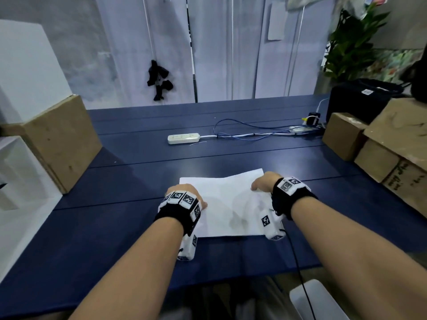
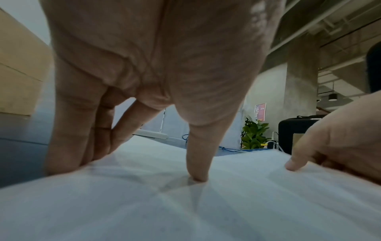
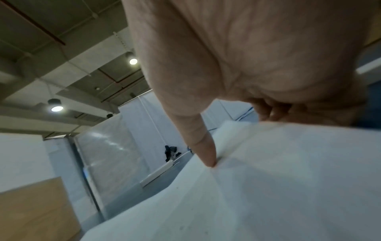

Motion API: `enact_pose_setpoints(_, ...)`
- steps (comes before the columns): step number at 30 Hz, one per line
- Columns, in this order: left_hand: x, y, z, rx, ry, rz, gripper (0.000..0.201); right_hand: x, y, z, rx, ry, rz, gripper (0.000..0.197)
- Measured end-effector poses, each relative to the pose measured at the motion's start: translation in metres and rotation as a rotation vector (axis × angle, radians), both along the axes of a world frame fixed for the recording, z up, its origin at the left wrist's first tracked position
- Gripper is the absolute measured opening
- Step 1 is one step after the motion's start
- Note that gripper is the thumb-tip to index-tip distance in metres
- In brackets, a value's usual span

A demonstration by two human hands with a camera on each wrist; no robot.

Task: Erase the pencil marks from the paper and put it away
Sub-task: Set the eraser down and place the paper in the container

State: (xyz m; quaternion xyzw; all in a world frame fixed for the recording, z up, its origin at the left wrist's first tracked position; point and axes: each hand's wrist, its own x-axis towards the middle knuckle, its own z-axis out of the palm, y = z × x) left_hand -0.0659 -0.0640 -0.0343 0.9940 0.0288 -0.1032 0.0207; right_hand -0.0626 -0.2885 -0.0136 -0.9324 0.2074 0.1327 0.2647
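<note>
A white sheet of paper point(image 1: 227, 204) lies on the dark blue table point(image 1: 129, 227) just in front of me, buckled in the middle. My left hand point(image 1: 184, 192) holds its left edge: the thumb point(image 2: 196, 171) presses on top, and the fingers point(image 2: 70, 154) go down past the edge with their tips hidden. My right hand point(image 1: 263, 183) holds the raised far right corner, thumb point(image 3: 206, 156) on top and curled fingers point(image 3: 270, 112) behind the edge. No pencil marks can be made out, and no eraser is in view.
Cardboard boxes stand at the left point(image 1: 62, 144) and right point(image 1: 346, 135) sides of the table. A white power strip point(image 1: 183, 137) and a blue cable point(image 1: 242, 130) lie further back. At the far right stand a black case point(image 1: 360, 100) and a plant point(image 1: 353, 47).
</note>
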Motion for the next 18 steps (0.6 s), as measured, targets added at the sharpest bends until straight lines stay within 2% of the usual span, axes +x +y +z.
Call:
enact_pose_setpoints(5, -0.003, 0.002, 0.000, -0.037, 0.018, 0.017, 0.046, -0.007, -0.003, -0.001, 0.079, -0.033, 0.039, 0.040)
enact_pose_setpoints(10, -0.015, 0.014, -0.004, -0.172, 0.019, 0.100, 0.056, -0.025, -0.030, -0.031, 0.433, -0.235, -0.018, 0.010)
enact_pose_setpoints(12, -0.026, 0.022, -0.001, -0.289, -0.009, 0.137, 0.058, -0.047, -0.040, -0.035, 0.599, -0.278, -0.086, 0.007)
enact_pose_setpoints(14, -0.042, 0.032, 0.002, -0.471, -0.007, 0.128, 0.051, -0.075, -0.048, -0.035, 0.767, -0.270, -0.128, 0.021)
enact_pose_setpoints(16, -0.063, 0.040, 0.001, -0.665, 0.053, 0.100, 0.047, -0.105, -0.057, -0.036, 0.884, -0.231, -0.131, 0.026)
enact_pose_setpoints(18, -0.088, 0.042, -0.006, -0.931, 0.167, 0.102, 0.049, -0.137, -0.065, -0.036, 0.904, -0.201, -0.127, 0.022)
